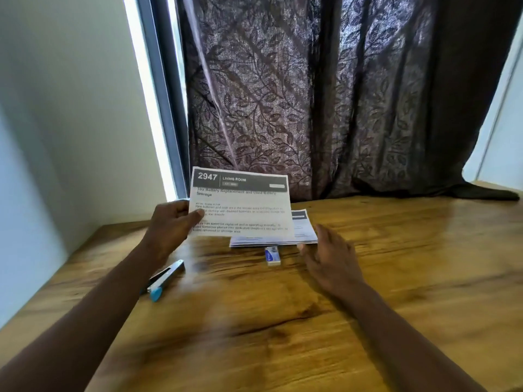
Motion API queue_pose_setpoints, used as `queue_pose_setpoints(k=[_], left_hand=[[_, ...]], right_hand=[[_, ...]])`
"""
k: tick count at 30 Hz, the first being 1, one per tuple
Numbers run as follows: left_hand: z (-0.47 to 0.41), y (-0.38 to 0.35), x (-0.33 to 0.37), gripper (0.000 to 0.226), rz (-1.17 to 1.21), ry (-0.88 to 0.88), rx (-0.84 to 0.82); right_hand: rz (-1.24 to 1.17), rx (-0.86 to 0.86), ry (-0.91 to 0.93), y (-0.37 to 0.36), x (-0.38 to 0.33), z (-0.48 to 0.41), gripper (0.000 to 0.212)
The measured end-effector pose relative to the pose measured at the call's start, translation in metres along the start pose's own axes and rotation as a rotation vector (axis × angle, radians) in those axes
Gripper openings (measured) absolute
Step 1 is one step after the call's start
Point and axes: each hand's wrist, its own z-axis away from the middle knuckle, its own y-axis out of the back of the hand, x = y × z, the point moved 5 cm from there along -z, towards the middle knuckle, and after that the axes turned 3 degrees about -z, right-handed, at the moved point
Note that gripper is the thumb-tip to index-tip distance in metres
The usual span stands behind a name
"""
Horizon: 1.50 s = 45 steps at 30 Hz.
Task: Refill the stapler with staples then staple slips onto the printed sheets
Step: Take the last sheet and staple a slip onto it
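Observation:
My left hand (169, 224) grips the left edge of a printed sheet (240, 206) headed "2947 LIVING ROOM" and holds it upright above the wooden table (396, 264). Behind and below it lies a small stack of printed sheets (304, 232) flat on the table. My right hand (331, 258) hovers open just right of that stack, its fingertips near the stack's front corner, holding nothing. A small blue-and-white staple box (272, 255) lies in front of the stack. The stapler (164, 278), silver with a blue end, lies on the table under my left forearm.
A dark leaf-patterned curtain (325, 94) hangs along the table's far edge. A white wall (70, 108) and a window frame (161, 94) close off the left side. The table's left edge runs diagonally near my left arm.

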Motion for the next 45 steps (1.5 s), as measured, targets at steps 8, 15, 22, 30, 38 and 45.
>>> queue_pose_setpoints(k=[8,15,22,30,38,45], left_hand=[[-0.060,-0.077,-0.044,0.020,-0.103,0.158,0.058],[-0.071,-0.091,-0.058,0.026,-0.639,0.070,0.024],[-0.072,-0.098,-0.073,0.037,-0.827,0.039,-0.102],[-0.066,-0.097,-0.074,0.051,-0.815,0.021,-0.134],[0.005,-0.011,-0.034,0.061,-1.097,-0.014,-0.116],[0.058,0.034,-0.054,0.050,-1.122,0.060,-0.193]], right_hand=[[0.129,-0.116,-0.046,-0.007,0.001,0.000,0.067],[0.130,-0.087,-0.046,-0.010,0.003,-0.004,0.068],[0.104,-0.075,-0.051,-0.008,0.003,-0.004,0.068],[0.088,-0.063,-0.050,-0.008,0.004,-0.003,0.069],[0.033,0.118,0.090,0.003,-0.026,0.005,0.056],[0.188,0.019,0.016,-0.031,-0.068,0.005,0.081]])
